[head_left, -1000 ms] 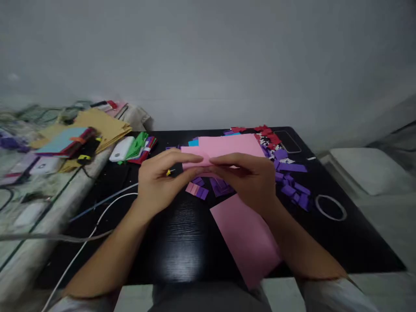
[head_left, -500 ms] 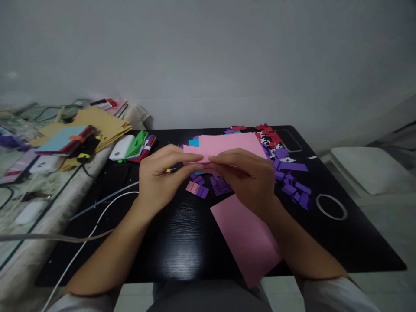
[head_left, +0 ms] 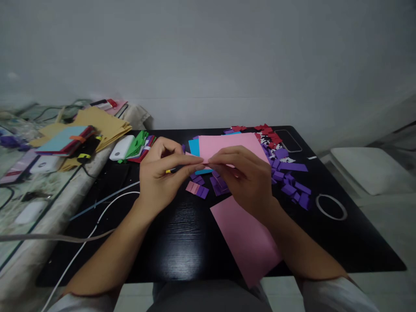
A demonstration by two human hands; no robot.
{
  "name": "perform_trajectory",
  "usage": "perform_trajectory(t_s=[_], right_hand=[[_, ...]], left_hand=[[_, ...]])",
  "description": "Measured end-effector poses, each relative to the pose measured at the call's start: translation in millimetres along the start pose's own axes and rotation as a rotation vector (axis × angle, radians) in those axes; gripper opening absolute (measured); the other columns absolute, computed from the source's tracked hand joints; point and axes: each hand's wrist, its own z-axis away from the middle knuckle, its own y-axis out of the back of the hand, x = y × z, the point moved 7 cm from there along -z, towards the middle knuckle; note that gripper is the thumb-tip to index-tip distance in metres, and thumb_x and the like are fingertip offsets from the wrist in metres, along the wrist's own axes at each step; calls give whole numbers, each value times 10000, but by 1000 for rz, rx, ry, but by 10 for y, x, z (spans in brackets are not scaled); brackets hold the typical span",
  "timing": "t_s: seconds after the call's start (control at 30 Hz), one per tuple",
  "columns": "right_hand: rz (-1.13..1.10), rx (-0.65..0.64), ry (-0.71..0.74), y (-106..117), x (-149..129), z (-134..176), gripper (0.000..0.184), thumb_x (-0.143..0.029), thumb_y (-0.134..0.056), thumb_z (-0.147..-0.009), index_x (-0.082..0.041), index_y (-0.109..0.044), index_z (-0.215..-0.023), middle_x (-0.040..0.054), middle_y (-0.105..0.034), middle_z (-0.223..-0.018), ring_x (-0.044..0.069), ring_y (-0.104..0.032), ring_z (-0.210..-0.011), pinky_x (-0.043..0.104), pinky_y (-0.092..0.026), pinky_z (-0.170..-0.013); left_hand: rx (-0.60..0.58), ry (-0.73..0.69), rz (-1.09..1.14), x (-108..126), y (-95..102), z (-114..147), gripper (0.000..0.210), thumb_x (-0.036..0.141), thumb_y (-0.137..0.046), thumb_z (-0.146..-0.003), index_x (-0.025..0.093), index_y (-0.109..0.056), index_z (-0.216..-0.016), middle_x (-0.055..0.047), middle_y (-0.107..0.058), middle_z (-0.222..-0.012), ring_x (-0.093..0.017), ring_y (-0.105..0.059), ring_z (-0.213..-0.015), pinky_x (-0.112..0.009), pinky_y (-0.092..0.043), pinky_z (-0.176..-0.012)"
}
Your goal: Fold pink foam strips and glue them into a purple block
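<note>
My left hand [head_left: 160,175] and my right hand [head_left: 248,175] meet fingertip to fingertip above the middle of the table. Each pinches, thumb against index finger, a small piece of pink paper [head_left: 206,163], mostly hidden by the fingers. Behind them lies a pink sheet [head_left: 232,145] on top of blue paper [head_left: 194,148]. Below the hands are a small pink-and-purple folded strip [head_left: 197,189] and purple folded pieces [head_left: 219,184]. Under my right wrist a larger pink sheet [head_left: 247,238] slants over the table's front edge.
Purple folded pieces [head_left: 294,188] and red and white scraps [head_left: 269,136] lie on the black table's right side, near a clear ring [head_left: 331,207]. Green and red paper bundles [head_left: 138,147], a white cable [head_left: 107,208] and yellow envelopes [head_left: 100,125] are at left.
The pink paper that stuck out above my left fingers now hardly shows between the fingertips. My left index finger's neighbours have lifted and curled. My right hand has barely shifted.
</note>
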Motion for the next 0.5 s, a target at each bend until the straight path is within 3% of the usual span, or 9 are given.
perform_trajectory(t_s=[0.23,0.5], right_hand=[[28,2,11,1,15,5,130,-115,-706,-979,-225,-775,-991,58,-744,-972,184,-728,-945,344,-625,-836],[38,16,72,-1,-7,-3,143,-117,-690,-986,-245,-754,-997,33,-756,-944,174,-741,-895,334,-622,-797]], left_hand=[[-24,-97,-58,42,0,-5,221,201,-863,-854,357,-837,-1010,-27,-633,-1009,-198,-628,-969,-381,-551,-797],[16,-153,-118,58,15,-6,199,213,-860,-864,303,-780,-1021,-10,-696,-1011,-187,-655,-953,-367,-554,-859]])
